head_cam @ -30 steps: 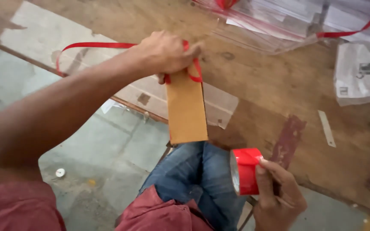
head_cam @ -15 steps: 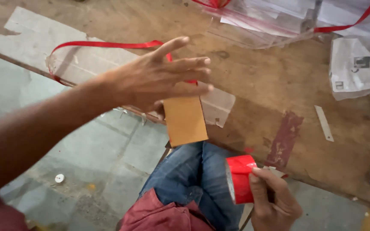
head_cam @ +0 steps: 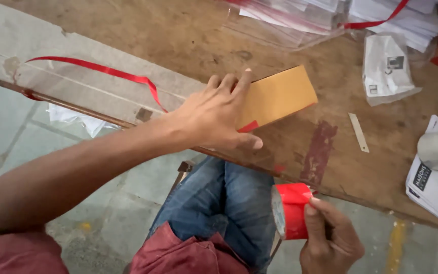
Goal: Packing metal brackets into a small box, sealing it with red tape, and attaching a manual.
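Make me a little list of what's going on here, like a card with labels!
Left hand: lies flat on a brown cardboard box, palm down
Right hand: holds a roll of red tape over the lap
Box: lies on the wooden table, a bit of red tape at its near edge
Red ribbon: loose strip lying on the table, left of the hand
Far edge: stacks of white papers in clear plastic
Right side: small white packet, pale flat stick
Person: seated, blue jeans

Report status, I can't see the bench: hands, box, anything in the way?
Left hand flat on the brown box, on the table. Right hand grips the red tape roll. Red ribbon lies beside the box.
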